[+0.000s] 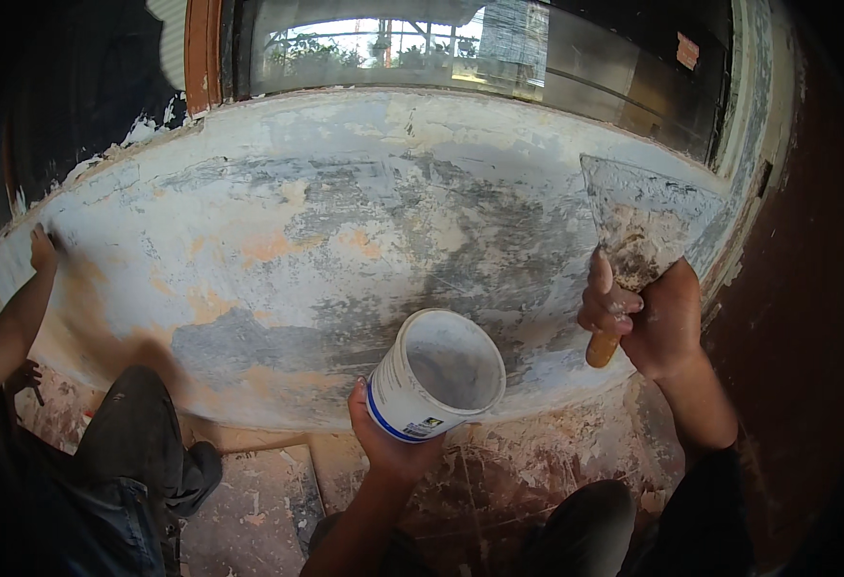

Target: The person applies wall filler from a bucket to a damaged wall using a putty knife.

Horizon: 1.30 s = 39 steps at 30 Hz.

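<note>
My left hand (395, 444) is wrapped round the lower side of a white plastic tub (417, 389) with a blue band, tilted so that its mouth faces up. Greyish-white residue coats the inside of the tub. My right hand (660, 322) grips the wooden handle of a wide putty knife (638, 207), its blade pointing up and smeared with pale filler. Behind both stands a low wall (239, 250) with patchy white, grey and peach-coloured paint. The blade is in front of the wall's right part; I cannot tell whether it touches.
A co-worker crouches at the left, one hand (43, 248) against the wall. Above the wall is a window (403, 48) with a reddish-brown wooden frame (202, 53). Paint flakes and dust lie over the floor (249, 490). A dark brown surface (797, 317) rises at the right.
</note>
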Tool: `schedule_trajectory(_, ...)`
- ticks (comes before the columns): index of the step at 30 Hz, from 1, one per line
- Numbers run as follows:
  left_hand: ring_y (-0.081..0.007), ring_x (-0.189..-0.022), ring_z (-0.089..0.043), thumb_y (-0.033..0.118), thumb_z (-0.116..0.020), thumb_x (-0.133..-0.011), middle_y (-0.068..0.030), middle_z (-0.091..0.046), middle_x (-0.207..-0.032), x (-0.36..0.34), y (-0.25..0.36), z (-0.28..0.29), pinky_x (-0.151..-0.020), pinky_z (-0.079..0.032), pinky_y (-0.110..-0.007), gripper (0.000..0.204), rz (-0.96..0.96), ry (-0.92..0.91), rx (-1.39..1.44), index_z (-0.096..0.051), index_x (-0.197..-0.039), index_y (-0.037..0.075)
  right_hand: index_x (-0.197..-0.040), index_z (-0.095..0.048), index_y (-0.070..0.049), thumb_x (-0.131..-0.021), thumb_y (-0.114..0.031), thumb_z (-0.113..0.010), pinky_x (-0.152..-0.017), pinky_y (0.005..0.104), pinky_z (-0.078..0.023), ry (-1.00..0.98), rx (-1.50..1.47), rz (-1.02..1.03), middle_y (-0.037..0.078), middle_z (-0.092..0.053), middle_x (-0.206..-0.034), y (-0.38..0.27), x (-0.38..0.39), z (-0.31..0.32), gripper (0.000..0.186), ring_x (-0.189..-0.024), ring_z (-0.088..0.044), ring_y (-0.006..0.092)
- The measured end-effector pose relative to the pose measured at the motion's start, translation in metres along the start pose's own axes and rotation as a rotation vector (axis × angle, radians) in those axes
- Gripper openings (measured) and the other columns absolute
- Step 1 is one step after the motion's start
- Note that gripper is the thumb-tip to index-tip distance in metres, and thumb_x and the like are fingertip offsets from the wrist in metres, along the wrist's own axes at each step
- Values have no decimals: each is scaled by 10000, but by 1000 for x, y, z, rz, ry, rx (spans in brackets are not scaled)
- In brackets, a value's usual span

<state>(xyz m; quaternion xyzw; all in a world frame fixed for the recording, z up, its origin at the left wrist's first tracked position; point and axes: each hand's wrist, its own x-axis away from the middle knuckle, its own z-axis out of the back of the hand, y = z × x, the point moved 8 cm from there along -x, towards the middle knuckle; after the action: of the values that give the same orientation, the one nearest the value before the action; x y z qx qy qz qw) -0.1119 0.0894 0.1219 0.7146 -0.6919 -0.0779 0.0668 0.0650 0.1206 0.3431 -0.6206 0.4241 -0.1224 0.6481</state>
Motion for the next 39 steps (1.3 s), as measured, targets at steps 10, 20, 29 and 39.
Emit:
schedule_trajectory(10, -367, -1333, -416, 581, -261, -934, -145, -434, -1429, -2, 0, -4, -1079, -341, -598, 683, -4, 0, -25, -424, -1425, 134, -968, -600, -51, -970, -431, -554, -643, 361, -406, 47, 1459, 26, 27, -544, -657, 1, -51, 10, 383, -625, -555, 179)
schedule_trajectory(20, -366, -1328, -420, 580, -242, -942, -137, -432, -1427, -8, -7, 3, -1075, -354, -583, 684, 39, -3, -81, -423, -1422, 127, -943, -635, -110, -865, -373, -674, -792, 371, -407, -322, 2395, 784, 36, -633, -667, -44, -149, -58, 277, -739, -641, 207)
schedule_trajectory(29, -341, -1309, -437, 551, -249, -959, -126, -454, -1403, -2, -21, -8, -1085, -353, -572, 649, 123, -28, -56, -416, -1412, 118, -859, -753, -80, -762, -347, -753, -771, 536, -387, -107, 2598, 362, 108, -702, -839, -55, -177, -72, 284, -922, -628, 300)
schedule_trajectory(39, -338, -1313, -429, 546, -288, -954, -122, -444, -1406, 8, -28, -12, -1079, -355, -579, 619, 109, 16, -109, -421, -1401, 139, -928, -747, -76, -765, -422, -752, -791, 601, -383, -53, 2521, 480, 103, -721, -902, -61, -183, -59, 383, -1007, -614, 338)
